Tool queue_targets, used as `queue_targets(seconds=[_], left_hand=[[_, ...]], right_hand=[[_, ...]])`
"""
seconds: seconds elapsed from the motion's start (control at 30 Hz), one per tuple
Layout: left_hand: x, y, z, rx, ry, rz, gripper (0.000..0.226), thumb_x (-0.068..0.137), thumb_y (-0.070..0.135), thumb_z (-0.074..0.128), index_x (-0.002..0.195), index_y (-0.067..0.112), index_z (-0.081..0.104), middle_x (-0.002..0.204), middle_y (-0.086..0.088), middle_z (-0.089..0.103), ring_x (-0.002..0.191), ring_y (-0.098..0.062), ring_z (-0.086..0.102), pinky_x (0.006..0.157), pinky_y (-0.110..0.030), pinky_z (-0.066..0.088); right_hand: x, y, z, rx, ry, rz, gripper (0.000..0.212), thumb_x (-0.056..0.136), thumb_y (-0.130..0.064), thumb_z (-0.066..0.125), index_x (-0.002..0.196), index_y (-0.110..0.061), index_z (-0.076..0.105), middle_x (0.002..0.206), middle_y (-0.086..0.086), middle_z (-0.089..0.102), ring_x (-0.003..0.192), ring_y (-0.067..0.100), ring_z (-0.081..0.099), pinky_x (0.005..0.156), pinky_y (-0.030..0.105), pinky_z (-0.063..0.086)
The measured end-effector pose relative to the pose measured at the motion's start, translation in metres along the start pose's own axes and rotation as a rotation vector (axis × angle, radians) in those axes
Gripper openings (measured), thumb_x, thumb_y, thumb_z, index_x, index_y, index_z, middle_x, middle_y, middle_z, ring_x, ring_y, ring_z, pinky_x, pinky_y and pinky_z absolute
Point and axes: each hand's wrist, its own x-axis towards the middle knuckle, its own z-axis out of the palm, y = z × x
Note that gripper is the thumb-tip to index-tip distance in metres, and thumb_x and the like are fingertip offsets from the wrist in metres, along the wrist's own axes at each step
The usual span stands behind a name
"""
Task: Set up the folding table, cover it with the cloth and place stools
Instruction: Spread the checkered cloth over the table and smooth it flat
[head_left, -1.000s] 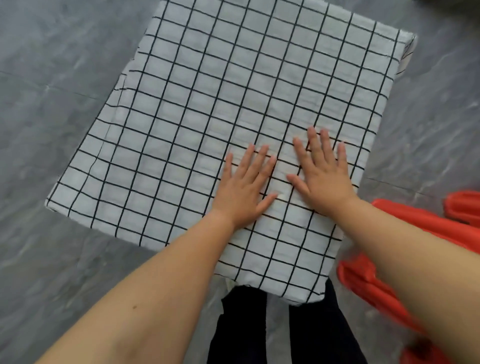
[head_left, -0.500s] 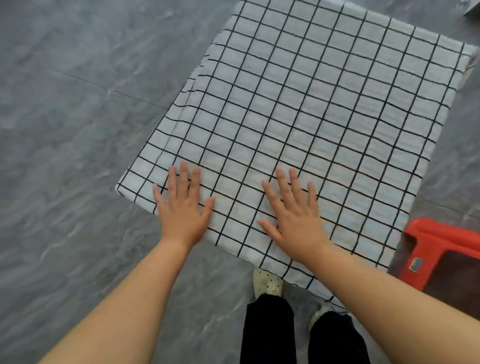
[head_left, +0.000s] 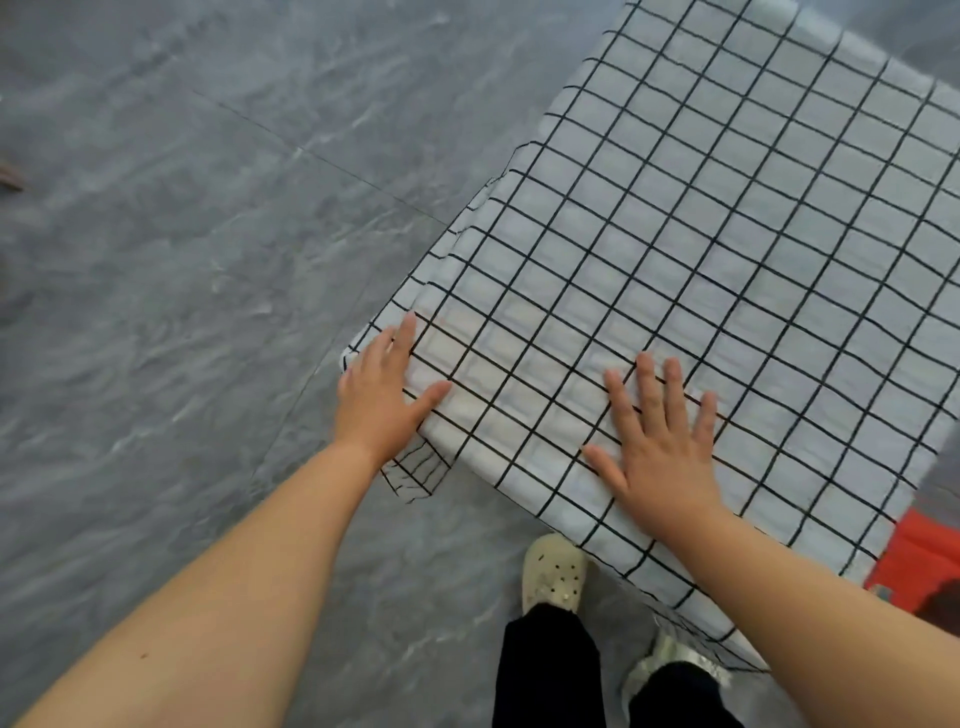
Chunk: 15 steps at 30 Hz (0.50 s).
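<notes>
Two things have changed since half a second ago. Our left hand (head_left: 382, 400) has slid out to the near left corner of the table, and its outer fingers now reach over the left edge where the checked cloth (head_left: 701, 260) hangs down. Less of the red stool (head_left: 919, 561) shows by the near right corner, and its small sticker is too blurry to read. Our right hand (head_left: 660, 452) still lies flat by the near edge. Both hands have straight fingers and hold nothing. The cloth covers the whole table top.
</notes>
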Motion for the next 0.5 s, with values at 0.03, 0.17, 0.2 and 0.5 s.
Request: queue_targets(seconds=[0.03,0.17,0.2,0.5], left_hand=[[-0.0009,-0.0014,-0.0019,-0.118,-0.01,-0.04,0.082,0.084,0.058,0.052,0.148,0.04,0.004,0.153,0.0,0.024,0.137,-0.02,0.027,0.11,-0.042,0.027],[0.0035,-0.0038,-0.0022,-0.393,0.011,-0.143,0.084,0.072,0.055,0.07,0.142,0.041,0.027,0.145,0.005,0.041,0.13,-0.017,0.04,0.105,-0.04,0.038],[0.0056,-0.0044,-0.0023,-0.418,0.02,-0.154,0.081,0.069,0.056,0.072,0.138,0.038,0.034,0.139,0.006,0.047,0.126,-0.016,0.045,0.103,-0.041,0.04],[0.0035,-0.0031,0.0019,-0.327,0.04,-0.137,0.085,0.075,0.055,0.067,0.144,0.026,0.027,0.148,-0.002,0.032,0.134,-0.02,0.034,0.109,-0.043,0.033]], right_hand=[[-0.0001,-0.0004,0.0,0.005,0.002,-0.001,0.077,0.088,-0.066,0.006,0.15,-0.022,-0.006,0.158,0.007,-0.013,0.144,0.033,-0.014,0.11,0.058,-0.007],[0.0011,0.0006,-0.0015,0.016,0.007,-0.004,0.076,0.088,-0.066,0.006,0.15,-0.022,-0.006,0.158,0.008,-0.012,0.144,0.033,-0.013,0.11,0.057,-0.009],[0.0016,0.0006,-0.0018,0.011,0.007,-0.004,0.077,0.088,-0.066,0.006,0.15,-0.022,-0.006,0.158,0.008,-0.013,0.144,0.033,-0.014,0.11,0.057,-0.009],[0.0013,0.0022,0.0002,0.012,0.024,-0.002,0.078,0.088,-0.067,0.008,0.15,-0.022,-0.003,0.158,0.008,-0.011,0.144,0.033,-0.012,0.11,0.057,-0.009]])
